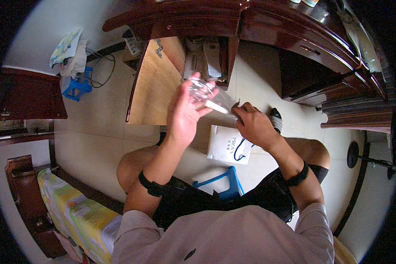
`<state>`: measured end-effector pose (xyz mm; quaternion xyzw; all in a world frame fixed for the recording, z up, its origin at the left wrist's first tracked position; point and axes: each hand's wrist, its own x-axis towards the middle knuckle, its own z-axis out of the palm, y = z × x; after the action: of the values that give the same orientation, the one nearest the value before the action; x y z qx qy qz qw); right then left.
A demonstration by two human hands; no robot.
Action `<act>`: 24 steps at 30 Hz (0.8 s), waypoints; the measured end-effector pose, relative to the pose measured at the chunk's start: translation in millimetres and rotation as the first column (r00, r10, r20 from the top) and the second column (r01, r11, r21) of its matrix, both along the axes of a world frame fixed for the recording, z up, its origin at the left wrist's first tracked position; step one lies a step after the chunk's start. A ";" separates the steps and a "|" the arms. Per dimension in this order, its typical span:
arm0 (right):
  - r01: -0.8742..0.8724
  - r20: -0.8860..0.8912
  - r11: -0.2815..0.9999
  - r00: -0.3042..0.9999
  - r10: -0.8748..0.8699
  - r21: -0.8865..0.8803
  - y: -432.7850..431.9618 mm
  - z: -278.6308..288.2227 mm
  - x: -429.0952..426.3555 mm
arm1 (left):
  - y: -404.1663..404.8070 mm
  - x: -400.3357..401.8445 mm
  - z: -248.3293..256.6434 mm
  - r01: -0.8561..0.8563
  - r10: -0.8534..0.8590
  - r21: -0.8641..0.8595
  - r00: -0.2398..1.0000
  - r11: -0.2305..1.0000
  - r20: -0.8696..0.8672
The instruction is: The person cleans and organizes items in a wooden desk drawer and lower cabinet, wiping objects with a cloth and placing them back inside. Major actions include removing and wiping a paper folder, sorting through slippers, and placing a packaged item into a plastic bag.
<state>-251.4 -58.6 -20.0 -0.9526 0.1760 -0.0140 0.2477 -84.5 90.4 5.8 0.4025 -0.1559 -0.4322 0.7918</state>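
A crumpled clear plastic bag point(219, 100) stretches between my two hands in front of the open cabinet. Its left end lies in my left hand point(183, 114), between the thumb and the loosely spread fingers. My right hand point(253, 122) pinches the other end, where a small dark bit sticks out past the fingers. A whitish strip shows in or behind the plastic; I cannot tell which. Below the hands a white paper bag point(221, 145) with writing and a dark cord handle lies on the tiled floor, partly covered by my right hand.
The wooden cabinet door point(155, 85) stands open left of my hands. Boxes and a pale container point(213, 59) sit inside the cabinet point(232, 59). A blue plastic stool point(231, 186) is between my legs. Another blue stool point(77, 84) bears cloths by the wall. A bed point(76, 208) is lower left.
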 end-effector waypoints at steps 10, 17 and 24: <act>0.252 0.291 0.909 0.889 -0.353 0.332 -33.2 13.6 2.4 | 6.9 7.7 10.5 -0.170 0.166 -0.004 0.956 0.985 0.241; 0.012 0.145 0.362 0.904 -0.402 0.932 -18.3 44.8 11.0 | 1.2 -13.9 7.3 0.071 -0.136 0.171 0.902 0.983 0.409; -0.285 0.283 0.641 0.953 0.110 0.713 -12.5 46.4 3.5 | 0.7 -20.1 8.1 0.078 -0.139 0.149 0.878 0.986 0.458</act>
<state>-247.9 -71.0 26.3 -0.7732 0.0328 -0.0156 0.6331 -104.6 91.1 13.9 0.5344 -0.3366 -0.3752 0.6785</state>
